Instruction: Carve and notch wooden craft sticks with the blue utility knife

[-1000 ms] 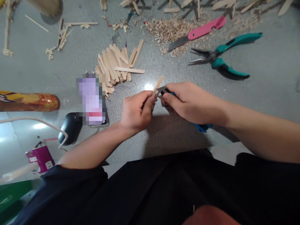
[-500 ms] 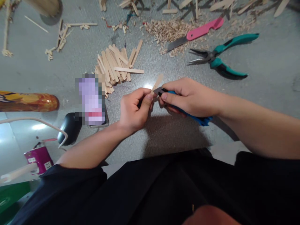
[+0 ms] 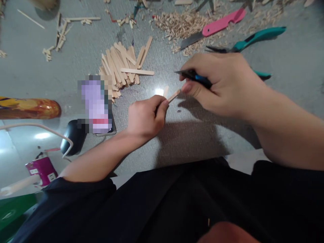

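Note:
My left hand pinches wooden stick pieces near the middle; one points up, another slants to the right. Wrapped round a blue utility knife, my right hand is raised to the right, its blade pointing left above the stick pieces and apart from them. The back end of the knife is hidden by the hand. A pile of flat wooden sticks lies to the upper left of my hands, with one stick across its right side.
Pliers lie partly hidden behind my right hand. A pink-handled blade rests on wood shavings. At left are a phone, a black mouse-like object, an orange bottle and a purple socket block.
My right hand has lifted the knife up and away from the stick. A second stick piece now slants to the right from my left hand. The view has shifted slightly.

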The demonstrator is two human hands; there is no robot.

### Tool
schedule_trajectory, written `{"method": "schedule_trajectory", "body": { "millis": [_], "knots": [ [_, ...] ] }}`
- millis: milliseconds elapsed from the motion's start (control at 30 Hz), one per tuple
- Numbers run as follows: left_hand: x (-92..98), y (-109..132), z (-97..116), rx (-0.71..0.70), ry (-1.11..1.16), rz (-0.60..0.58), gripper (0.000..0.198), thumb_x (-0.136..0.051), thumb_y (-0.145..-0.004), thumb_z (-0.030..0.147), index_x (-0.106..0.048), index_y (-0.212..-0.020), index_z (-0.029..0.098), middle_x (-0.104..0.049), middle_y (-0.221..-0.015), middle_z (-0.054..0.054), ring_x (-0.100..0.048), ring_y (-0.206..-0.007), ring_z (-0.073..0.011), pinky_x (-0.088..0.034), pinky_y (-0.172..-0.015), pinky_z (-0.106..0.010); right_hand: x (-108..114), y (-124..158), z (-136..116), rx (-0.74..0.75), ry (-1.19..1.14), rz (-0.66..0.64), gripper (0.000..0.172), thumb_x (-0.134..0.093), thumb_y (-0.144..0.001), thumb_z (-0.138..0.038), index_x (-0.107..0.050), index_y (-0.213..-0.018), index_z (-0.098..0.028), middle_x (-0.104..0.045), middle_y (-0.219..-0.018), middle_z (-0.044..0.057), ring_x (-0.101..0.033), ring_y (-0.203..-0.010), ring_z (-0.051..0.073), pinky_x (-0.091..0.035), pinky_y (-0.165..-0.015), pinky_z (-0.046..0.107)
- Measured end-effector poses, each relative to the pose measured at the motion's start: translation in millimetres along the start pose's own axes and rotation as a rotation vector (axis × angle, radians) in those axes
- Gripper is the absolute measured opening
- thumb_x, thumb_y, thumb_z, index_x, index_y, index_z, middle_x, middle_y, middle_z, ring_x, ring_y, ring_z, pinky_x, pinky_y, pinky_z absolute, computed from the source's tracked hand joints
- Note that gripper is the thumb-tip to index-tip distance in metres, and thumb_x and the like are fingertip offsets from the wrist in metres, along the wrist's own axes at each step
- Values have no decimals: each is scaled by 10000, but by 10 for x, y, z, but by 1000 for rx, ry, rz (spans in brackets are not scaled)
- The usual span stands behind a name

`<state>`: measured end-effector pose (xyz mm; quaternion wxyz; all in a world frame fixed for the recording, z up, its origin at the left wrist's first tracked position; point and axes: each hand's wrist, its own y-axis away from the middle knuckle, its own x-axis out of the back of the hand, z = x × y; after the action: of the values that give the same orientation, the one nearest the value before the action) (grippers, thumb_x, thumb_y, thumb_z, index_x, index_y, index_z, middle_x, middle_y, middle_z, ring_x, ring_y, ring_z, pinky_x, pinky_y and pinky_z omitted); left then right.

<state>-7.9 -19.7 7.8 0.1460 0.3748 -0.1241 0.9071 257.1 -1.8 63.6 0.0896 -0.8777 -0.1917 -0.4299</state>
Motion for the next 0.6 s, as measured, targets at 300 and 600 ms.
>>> {"method": "schedule_trajectory", "body": {
  "millis": [300,600],
  "knots": [
    [-56,12,-90,-31,-80,9,275,-634,-1177,441,-732,-986,270,-700,-769,-23,-513,-624,-200,-306,-691,-398,-194,-45,46,-138,-18,-139,402,-888,-1049,-467,-593,-837,-295,-515,-615,20,-575,-736,273,-235,-683,398],
    [-86,27,-107,-31,-107,12,262,-660,-1174,459,-763,-1024,270,-721,-770,-12,-533,-633,-190,-339,-671,-370,-219,17,1,-138,-22,-147,398,-831,-1033,-494,-594,-789,-289,-571,-608,64,-605,-739,309,-274,-691,409]
  ]
}}
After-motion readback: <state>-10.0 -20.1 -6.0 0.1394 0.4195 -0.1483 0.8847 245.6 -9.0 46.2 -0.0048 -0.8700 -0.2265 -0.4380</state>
